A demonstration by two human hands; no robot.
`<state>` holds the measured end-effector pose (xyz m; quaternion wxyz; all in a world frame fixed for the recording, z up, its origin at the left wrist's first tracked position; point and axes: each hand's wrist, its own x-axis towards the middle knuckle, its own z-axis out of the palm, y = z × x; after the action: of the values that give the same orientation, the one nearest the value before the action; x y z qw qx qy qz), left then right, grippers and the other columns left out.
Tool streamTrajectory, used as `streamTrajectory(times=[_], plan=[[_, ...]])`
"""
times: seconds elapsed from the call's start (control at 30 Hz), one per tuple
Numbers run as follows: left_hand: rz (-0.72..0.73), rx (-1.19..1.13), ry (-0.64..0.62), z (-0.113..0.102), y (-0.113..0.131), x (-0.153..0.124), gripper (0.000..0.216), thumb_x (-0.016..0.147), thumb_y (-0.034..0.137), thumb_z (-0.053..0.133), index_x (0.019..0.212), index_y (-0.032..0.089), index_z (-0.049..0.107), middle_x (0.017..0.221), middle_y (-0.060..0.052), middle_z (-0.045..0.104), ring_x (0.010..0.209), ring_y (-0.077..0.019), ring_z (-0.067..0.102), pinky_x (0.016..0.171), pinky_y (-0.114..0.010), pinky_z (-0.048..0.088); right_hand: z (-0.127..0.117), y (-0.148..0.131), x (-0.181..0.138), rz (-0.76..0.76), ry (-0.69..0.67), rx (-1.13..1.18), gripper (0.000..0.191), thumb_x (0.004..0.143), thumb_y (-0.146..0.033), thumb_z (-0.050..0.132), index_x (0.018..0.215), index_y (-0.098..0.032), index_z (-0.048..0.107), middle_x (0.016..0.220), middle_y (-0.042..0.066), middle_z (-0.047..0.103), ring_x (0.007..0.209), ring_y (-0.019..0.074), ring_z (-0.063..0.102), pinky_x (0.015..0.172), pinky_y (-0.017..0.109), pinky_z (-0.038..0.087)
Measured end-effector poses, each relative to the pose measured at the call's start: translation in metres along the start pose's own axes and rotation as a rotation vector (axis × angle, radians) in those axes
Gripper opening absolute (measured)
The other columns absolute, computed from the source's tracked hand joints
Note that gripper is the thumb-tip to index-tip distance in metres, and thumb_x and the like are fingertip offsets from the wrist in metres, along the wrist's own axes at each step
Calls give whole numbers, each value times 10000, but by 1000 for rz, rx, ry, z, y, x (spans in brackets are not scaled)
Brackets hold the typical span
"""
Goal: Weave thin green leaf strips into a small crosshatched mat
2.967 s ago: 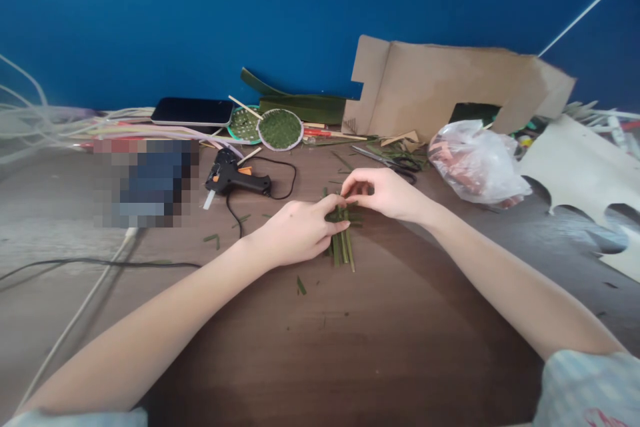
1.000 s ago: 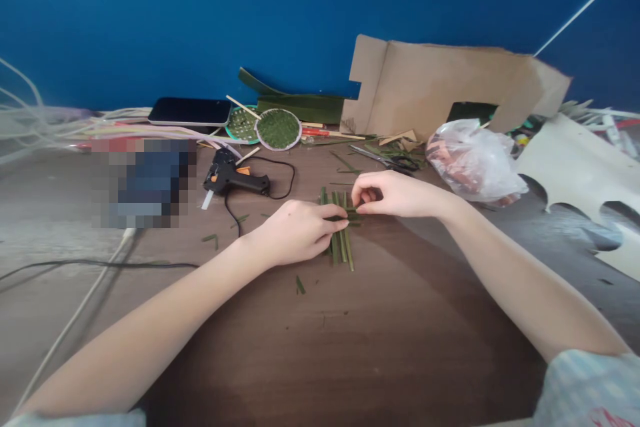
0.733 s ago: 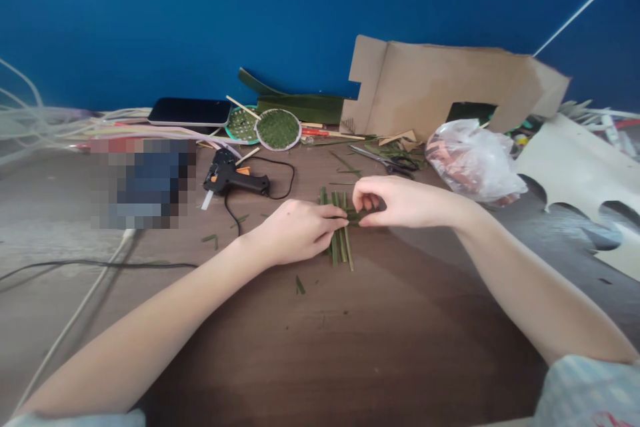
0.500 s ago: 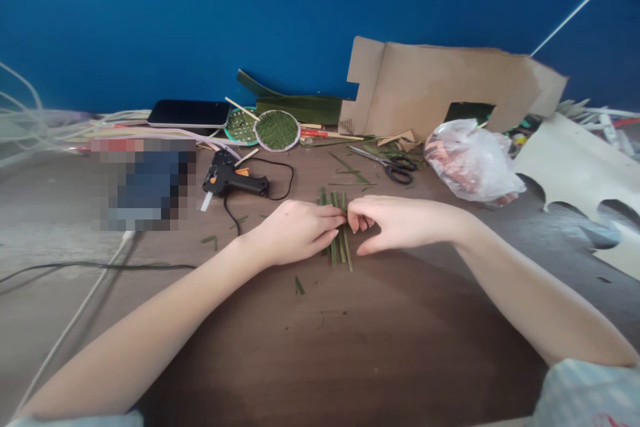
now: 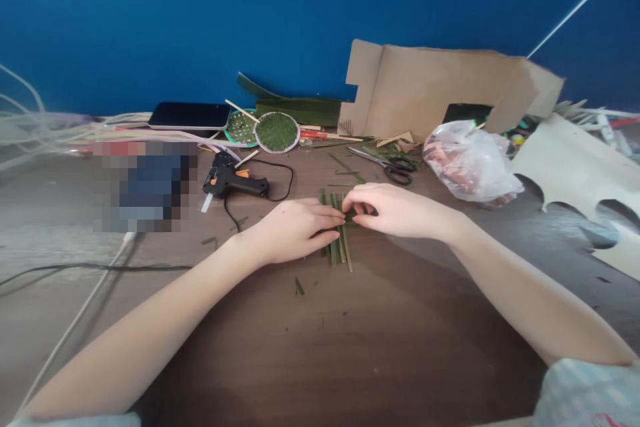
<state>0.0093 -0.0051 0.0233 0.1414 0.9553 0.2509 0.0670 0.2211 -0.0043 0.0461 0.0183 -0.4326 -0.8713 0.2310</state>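
Leaf strips (image 5: 343, 252) point straight away from the person. Left hand (image 5: 295, 230) grips them from their left; right hand (image 5: 395, 210) pinches a cross strip (image 5: 351, 216) from their right.

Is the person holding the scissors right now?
No, the scissors lie on the table beyond the right hand, which, like the left hand, is on the green strips.
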Motion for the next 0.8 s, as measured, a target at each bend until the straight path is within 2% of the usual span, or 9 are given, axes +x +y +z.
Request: streamTrajectory(times=[0.23,0.43,0.57,0.8], plan=[[5,-87,42,0,-2,1,297,907,324,426,1077,193,631,1135,-16,643,1037,-179,582,944,-300,416,1,5,3,-42,11,27,234,802,-166,447,922,-197,645,909,48,626,829,174,548,743,285,381],[-34,-187,148,1,-7,1,281,908,202,369,977,150,637,1031,-57,636,937,-146,597,855,-255,448,2,11,3,-49,4,29,265,804,-172,447,958,-199,661,929,62,585,900,195,528,805,316,377],[5,-66,212,6,-11,0,267,877,156,398,1002,179,632,1042,-58,603,970,-174,550,884,-315,411,2,14,4,-49,14,24,270,798,-178,451,952,-220,668,928,59,551,921,203,508,821,328,371],[36,78,167,10,-12,0,304,870,149,402,1083,207,611,1092,-65,569,1020,-201,491,892,-351,371,2,13,5,-46,22,41,270,794,-168,444,926,-217,674,922,60,528,924,205,491,839,338,367]])
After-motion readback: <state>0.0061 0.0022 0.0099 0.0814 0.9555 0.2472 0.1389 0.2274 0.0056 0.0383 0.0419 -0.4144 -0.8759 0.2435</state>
